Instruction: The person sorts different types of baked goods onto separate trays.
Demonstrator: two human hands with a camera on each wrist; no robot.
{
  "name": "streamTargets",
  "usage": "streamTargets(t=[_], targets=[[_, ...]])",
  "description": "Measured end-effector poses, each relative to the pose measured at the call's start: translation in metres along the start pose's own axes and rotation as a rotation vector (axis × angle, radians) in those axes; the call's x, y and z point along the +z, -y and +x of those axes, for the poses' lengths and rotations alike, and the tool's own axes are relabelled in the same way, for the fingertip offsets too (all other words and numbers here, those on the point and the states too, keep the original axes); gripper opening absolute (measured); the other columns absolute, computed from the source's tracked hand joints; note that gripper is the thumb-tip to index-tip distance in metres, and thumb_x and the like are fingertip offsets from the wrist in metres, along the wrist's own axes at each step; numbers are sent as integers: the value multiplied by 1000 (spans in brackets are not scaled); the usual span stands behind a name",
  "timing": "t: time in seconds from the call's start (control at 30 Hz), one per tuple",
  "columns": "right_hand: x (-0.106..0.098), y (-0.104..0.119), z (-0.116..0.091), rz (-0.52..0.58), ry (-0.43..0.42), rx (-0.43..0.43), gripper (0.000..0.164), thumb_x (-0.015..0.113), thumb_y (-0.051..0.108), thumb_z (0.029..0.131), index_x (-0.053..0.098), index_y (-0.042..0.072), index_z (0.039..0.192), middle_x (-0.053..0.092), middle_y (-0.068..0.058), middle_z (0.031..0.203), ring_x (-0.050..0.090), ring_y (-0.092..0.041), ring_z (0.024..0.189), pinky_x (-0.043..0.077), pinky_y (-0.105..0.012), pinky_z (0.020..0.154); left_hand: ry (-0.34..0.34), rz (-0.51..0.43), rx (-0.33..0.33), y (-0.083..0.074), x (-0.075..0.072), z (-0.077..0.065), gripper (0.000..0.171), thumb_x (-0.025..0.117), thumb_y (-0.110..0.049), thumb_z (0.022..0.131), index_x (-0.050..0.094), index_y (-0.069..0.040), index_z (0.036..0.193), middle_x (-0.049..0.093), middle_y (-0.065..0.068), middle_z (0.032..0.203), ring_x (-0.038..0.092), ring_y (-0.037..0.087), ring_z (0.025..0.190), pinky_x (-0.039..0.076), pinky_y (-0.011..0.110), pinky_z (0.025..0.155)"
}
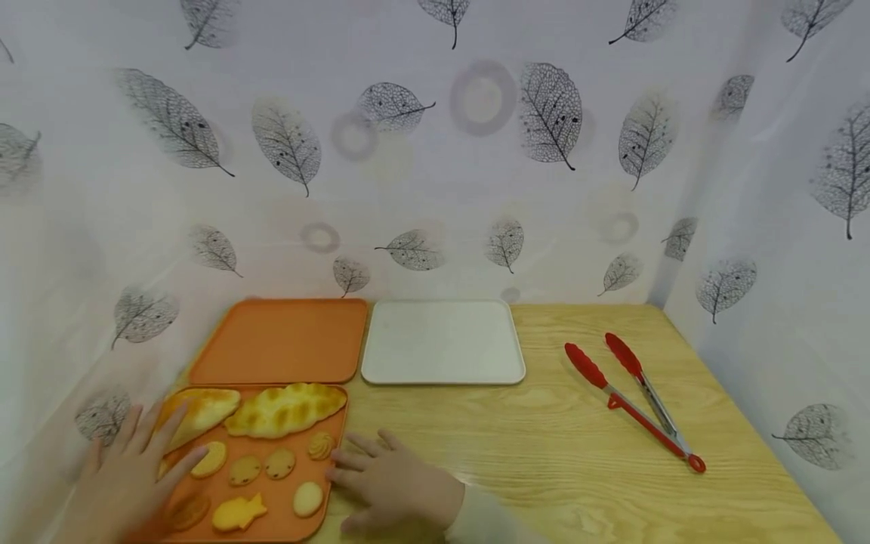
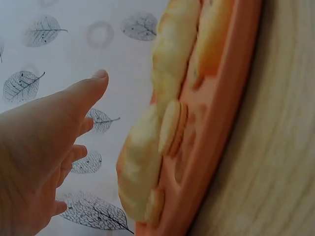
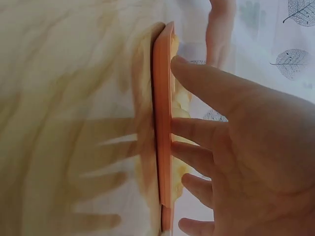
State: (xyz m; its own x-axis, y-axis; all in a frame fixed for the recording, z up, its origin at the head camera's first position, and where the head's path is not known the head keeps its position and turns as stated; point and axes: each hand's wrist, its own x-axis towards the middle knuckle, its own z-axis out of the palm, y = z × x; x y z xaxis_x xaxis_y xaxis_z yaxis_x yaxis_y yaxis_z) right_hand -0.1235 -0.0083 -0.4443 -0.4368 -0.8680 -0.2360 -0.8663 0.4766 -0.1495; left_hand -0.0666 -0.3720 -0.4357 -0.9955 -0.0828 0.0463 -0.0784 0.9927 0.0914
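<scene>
L hand [image 1: 125,472], fingers apart, hides pt of front tray [image 1: 280,506]; R hand [image 1: 394,483], fingers apart, tray contact unclear.

A curtained-off nook, shown by leaf-print sheeting [image 1: 435,181] around three sides of a wood-grain tabletop [image 1: 530,461].

No readable text, label, brand, number or sign in any view.

left hand [image 1: 125,477] blurred, seemingly splayed; right hand [image 1: 397,483] splayed
</scene>
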Motion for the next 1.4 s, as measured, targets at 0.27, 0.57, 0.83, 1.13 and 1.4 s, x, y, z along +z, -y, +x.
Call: streamTargets(t=[0.27, 0.57, 0.83, 1.13, 1.4], targets=[[5, -17, -25, 23, -31, -18, 66, 40, 65, 95, 25, 38, 154, 21, 17, 161, 13, -13, 153, 25, -49, 120, 21, 22, -2, 14, 14, -5, 95, 38, -63, 97, 10, 8, 152, 4, 34, 157, -15, 51, 143, -9, 79, 102], [11, -31, -59, -30, -82, -10, 65, 46, 63, 93, 33, 36, 152, 30, 13, 159, 27, -18, 149, 34, -50, 114, 64, -16, 67, 17, 21, -4, 91, 45, -62, 95, 21, 4, 153, 16, 33, 156, -11, 50, 146, -7, 81, 101], [14, -48, -88, -63, -154, -23, 62, 52, 60, 92, 42, 33, 148, 40, 10, 154, 40, -23, 142, 42, -52, 105, 183, -91, 138, 19, 35, -4, 78, 51, -60, 93, 36, -10, 151, 37, 32, 149, 23, 58, 137, 19, 85, 88], [24, -67, -121, -65, -202, 6, 56, 51, 59, 93, 47, 35, 144, 45, 12, 151, 46, -24, 137, 44, -54, 102, 290, -164, 229, 1, 33, -3, 69, 58, -56, 90, 37, -30, 151, 40, 33, 146, 30, 62, 130, 28, 85, 79], [33, -91, -158, 9, -306, -17, 41, 47, 49, 100, 56, 33, 137, 55, 8, 142, 51, -27, 132, 45, -52, 98, 336, -173, 312, -43, 29, 0, 81, 63, -66, 79, 47, -25, 147, 39, 29, 150, 26, 57, 138, 27, 83, 89]])
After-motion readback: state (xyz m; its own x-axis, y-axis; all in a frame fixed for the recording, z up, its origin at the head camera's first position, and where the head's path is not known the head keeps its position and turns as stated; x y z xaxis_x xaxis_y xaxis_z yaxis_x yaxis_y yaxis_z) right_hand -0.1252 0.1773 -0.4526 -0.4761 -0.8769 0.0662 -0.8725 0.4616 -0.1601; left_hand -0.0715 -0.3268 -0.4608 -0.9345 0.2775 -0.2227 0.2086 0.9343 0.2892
